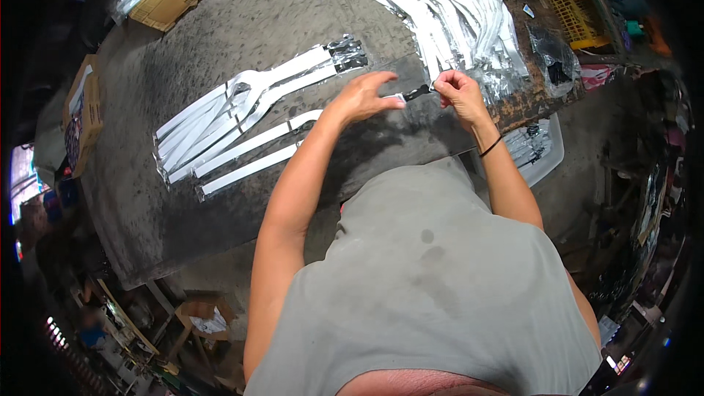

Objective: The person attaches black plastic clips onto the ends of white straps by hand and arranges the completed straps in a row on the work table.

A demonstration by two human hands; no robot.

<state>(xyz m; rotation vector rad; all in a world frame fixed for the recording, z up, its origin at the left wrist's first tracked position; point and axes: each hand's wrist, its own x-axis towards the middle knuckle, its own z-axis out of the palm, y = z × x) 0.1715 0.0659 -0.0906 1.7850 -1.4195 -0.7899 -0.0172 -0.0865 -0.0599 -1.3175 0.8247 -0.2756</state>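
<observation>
From the head camera, we saw the left hand (pixel 363 97) and the right hand (pixel 460 94) each pinch an end of a small dark piece (pixel 416 92), grips clamped, above the worktop (pixel 286 15). White strips (pixel 235 121) lay to its left, a silvery pile (pixel 455 0) beyond.

Your bare left arm reaches up and forward from the lower edge, elbow nearly straight, and your left hand (pixel 364 97) hovers palm down with the fingers curled and the thumb and forefinger tips pinched together. Your right forearm rises more steeply, a thin dark band round its wrist, and your right hand (pixel 459 91) is curled into a loose fist, fingertips pinched, close to the left.
</observation>
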